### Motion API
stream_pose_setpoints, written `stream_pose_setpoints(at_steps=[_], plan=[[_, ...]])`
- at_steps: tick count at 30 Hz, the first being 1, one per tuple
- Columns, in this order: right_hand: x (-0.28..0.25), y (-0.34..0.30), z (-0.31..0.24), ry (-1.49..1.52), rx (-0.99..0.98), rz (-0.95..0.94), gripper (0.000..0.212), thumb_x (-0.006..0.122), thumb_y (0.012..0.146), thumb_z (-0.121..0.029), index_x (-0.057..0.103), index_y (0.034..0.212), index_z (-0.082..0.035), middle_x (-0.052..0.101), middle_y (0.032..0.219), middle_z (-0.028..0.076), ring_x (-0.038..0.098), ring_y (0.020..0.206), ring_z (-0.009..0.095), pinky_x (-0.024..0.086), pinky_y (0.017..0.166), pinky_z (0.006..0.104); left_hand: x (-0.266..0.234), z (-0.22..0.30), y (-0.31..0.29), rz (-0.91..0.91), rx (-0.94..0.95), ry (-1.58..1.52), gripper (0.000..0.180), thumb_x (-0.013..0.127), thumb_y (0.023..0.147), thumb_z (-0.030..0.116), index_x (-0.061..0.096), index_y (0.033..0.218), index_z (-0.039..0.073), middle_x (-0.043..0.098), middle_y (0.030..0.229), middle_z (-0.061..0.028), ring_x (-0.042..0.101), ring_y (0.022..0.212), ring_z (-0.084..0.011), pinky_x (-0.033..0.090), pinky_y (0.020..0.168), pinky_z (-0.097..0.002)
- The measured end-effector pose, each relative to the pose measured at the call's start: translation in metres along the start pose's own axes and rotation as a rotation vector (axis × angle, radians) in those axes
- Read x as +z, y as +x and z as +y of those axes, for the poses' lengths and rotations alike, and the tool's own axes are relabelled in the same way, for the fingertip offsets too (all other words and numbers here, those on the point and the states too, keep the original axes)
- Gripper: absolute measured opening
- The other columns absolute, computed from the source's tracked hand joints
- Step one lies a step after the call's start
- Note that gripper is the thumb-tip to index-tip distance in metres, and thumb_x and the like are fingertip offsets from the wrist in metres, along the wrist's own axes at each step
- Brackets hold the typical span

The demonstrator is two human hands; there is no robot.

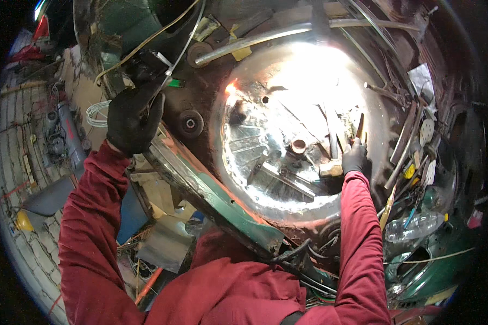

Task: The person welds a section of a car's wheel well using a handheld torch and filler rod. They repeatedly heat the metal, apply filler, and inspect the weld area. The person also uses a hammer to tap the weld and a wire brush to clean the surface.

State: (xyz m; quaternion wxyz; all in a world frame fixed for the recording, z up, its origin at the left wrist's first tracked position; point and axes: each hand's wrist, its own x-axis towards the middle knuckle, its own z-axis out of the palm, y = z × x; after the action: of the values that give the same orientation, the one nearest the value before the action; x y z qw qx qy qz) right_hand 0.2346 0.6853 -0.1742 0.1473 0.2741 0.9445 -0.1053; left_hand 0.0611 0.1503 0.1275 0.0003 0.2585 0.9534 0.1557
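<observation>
My left hand (pixel 134 119), in a black glove, is closed beside the green metal edge (pixel 222 203) of a vehicle body. A thin grey cable or rod (pixel 185 50) runs up from its fingers, but what they grip is hidden. A small bright green piece (pixel 175 83) shows just past them. My right hand (pixel 354 157), also gloved in black, is closed inside a round metal well (pixel 371 184). A brown, narrow, pointed piece (pixel 360 125) stands at its fingertips; whether it is held is unclear. Next to this hand lies a tan block (pixel 331 169).
Metal strips (pixel 287 181) and a short rusty tube (pixel 297 146) lie in the well, under strong glare. An orange glow (pixel 231 86) shows at its upper left rim. A long metal tube (pixel 255 43) crosses behind. Tools and a plastic bottle (pixel 417 226) crowd the right.
</observation>
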Motion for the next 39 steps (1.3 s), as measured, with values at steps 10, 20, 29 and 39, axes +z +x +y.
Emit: stream_pose_setpoints(at_steps=[10, 20, 29, 39], plan=[[-0.024, -0.003, 0.0, 0.329, -0.195, 0.255, 0.031, 0.055, 0.108, -0.018, 0.062, 0.131, 0.002, 0.07, 0.12, 0.032, 0.067, 0.112, 0.051, 0.053, 0.095, 0.0553, 0.003, -0.01, 0.006, 0.092, 0.087, 0.025, 0.045, 0.068, 0.098, 0.011, 0.068, 0.143, 0.012, 0.073, 0.087, -0.0141, 0.069, 0.07, -0.0331, 0.055, 0.066, -0.0457], [0.013, -0.144, -0.208, 1.138, 0.02, -0.918, 0.043, 0.054, 0.115, -0.039, 0.069, 0.105, 0.0, 0.058, 0.071, 0.006, 0.056, 0.055, 0.018, 0.045, 0.051, 0.0365, 0.006, -0.017, 0.004, 0.11, 0.11, 0.004, 0.035, 0.072, 0.096, 0.006, 0.073, 0.131, 0.006, 0.075, 0.09, -0.0183, 0.069, 0.072, -0.0386, 0.052, 0.065, -0.0467], [0.111, -0.156, -0.246, 1.072, -0.443, -0.764, 0.044, 0.051, 0.114, -0.04, 0.061, 0.099, 0.0, 0.062, 0.071, 0.012, 0.059, 0.056, 0.024, 0.046, 0.054, 0.0421, 0.011, -0.019, 0.009, 0.154, 0.179, 0.029, 0.047, 0.069, 0.096, 0.013, 0.068, 0.143, 0.013, 0.069, 0.082, -0.0128, 0.065, 0.065, -0.0321, 0.053, 0.062, -0.045], [0.096, -0.169, -0.255, 1.046, -0.33, -0.829, 0.041, 0.043, 0.116, -0.037, 0.057, 0.132, -0.002, 0.058, 0.074, 0.008, 0.057, 0.057, 0.02, 0.045, 0.049, 0.0395, 0.009, -0.021, 0.01, 0.174, 0.173, -0.027, 0.041, 0.073, 0.092, 0.002, 0.072, 0.133, 0.005, 0.075, 0.091, -0.0169, 0.063, 0.065, -0.0341, 0.049, 0.063, -0.0441]])
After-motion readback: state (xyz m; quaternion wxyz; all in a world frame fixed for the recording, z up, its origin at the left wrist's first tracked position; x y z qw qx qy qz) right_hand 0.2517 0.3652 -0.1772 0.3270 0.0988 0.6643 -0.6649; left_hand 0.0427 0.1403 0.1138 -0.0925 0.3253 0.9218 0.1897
